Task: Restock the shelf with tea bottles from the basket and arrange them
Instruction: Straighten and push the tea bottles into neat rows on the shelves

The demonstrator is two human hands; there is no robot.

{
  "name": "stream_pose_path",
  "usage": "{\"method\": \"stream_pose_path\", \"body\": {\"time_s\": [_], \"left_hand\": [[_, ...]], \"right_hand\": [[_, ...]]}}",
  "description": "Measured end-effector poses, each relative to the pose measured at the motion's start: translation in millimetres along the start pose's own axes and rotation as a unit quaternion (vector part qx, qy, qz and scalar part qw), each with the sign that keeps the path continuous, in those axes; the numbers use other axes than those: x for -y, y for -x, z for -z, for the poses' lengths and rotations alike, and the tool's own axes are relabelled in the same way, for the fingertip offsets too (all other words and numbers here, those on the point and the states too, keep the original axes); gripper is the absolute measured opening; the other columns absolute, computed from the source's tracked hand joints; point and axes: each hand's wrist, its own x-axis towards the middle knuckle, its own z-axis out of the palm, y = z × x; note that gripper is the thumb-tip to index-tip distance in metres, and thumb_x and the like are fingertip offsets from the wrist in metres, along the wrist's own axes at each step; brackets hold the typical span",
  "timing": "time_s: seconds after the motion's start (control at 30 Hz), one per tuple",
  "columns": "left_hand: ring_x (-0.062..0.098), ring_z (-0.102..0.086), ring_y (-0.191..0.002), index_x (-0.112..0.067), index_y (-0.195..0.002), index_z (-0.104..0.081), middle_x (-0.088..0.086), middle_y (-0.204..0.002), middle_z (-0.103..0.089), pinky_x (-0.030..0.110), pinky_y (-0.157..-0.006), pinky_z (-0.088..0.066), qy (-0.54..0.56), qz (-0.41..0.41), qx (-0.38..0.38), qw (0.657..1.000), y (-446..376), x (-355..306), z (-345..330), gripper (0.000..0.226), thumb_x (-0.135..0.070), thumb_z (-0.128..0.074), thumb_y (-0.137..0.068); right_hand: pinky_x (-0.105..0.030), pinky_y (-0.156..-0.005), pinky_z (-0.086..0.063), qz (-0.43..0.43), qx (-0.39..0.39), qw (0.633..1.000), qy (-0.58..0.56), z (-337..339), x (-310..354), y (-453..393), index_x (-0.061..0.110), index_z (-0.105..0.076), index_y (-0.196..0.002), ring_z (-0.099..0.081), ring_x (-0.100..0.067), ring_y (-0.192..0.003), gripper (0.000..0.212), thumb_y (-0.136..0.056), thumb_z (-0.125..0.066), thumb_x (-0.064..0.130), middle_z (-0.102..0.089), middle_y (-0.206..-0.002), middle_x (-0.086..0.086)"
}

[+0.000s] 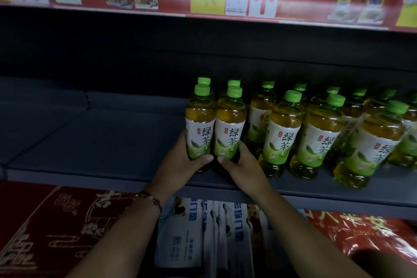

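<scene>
Head view: two full tea bottles, upright at shelf front, leftmost of stock. Left hand and right hand clasp their bases. Likely heavy, rigid, smooth plastic; take low, below label.

Glossy plastic bottles, matt shelf

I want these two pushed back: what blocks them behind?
A second bottle stands right behind each: one behind the left bottle, one behind the right bottle. Only their caps show.
</scene>
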Motion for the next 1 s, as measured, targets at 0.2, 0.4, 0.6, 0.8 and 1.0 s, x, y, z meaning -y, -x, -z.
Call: {"method": "stream_pose_path", "body": {"time_s": [0.2, 0.4, 0.6, 0.8, 1.0], "left_hand": [[-0.002, -0.051, -0.129, -0.03, -0.148, -0.038, -0.02, -0.141, -0.055, 0.026, -0.108, -0.041, 0.009, -0.024, -0.002, 1.0, -1.1, -2.2, -2.7, 0.073, -0.022, -0.077, -0.087], [0.0, -0.037, -0.139, -0.044, -0.153, -0.019, -0.023, -0.151, -0.04, 0.029, -0.112, -0.035, -0.061, -0.022, -0.078, 0.995, 8.0, -18.2, 1.7, 0.097, -0.034, -0.081, -0.081], [0.013, -0.034, -0.131, -0.026, -0.154, -0.027, 0.005, -0.147, -0.035, 0.034, -0.105, -0.035, -0.265, -0.157, -0.217, 0.927, 25.3, -49.8, -19.7, 0.089, -0.032, -0.079, -0.082], [0.033, -0.047, -0.107, -0.018, -0.143, -0.047, 0.019, -0.128, -0.047, 0.049, -0.085, -0.047, -0.427, -0.195, -0.214, 0.857, 22.0, -50.3, -49.3, 0.076, -0.028, -0.084, -0.077], [0.034, -0.057, -0.109, -0.021, -0.153, -0.029, 0.018, -0.13, -0.05, 0.045, -0.072, -0.058, -0.394, -0.156, -0.173, 0.889, 22.2, -41.1, -73.4, 0.088, -0.026, -0.08, -0.082]], "right_hand": [[-0.014, -0.105, -0.034, 0.034, -0.003, 0.999, 0.028, -1.2, -2.3, 2.2, 0.031, -0.024, -0.153, -0.042, 0.006, -0.125, 0.069, -0.096, -0.062, 0.021, -0.045, -0.136, 0.024], [-0.021, -0.102, -0.043, 0.078, -0.098, 0.99, 0.069, 18.1, 0.8, 35.8, 0.036, -0.047, -0.132, -0.052, 0.007, -0.114, 0.045, -0.093, -0.066, 0.024, -0.055, -0.125, 0.023], [-0.023, -0.096, -0.045, 0.06, -0.244, 0.968, 0.011, 65.4, -10.2, 61.4, 0.037, -0.042, -0.124, -0.052, 0.001, -0.112, 0.048, -0.089, -0.071, 0.022, -0.045, -0.116, 0.034], [-0.038, -0.102, -0.046, 0.024, -0.231, 0.966, 0.112, 65.9, -29.3, 36.8, 0.023, -0.044, -0.139, -0.052, -0.018, -0.123, 0.065, -0.082, -0.076, 0.028, -0.059, -0.131, 0.005], [-0.044, -0.099, -0.048, -0.01, -0.23, 0.962, 0.149, 63.5, -32.4, 21.4, 0.018, -0.05, -0.127, -0.053, -0.028, -0.12, 0.053, -0.082, -0.077, 0.027, -0.062, -0.125, -0.004]]}}
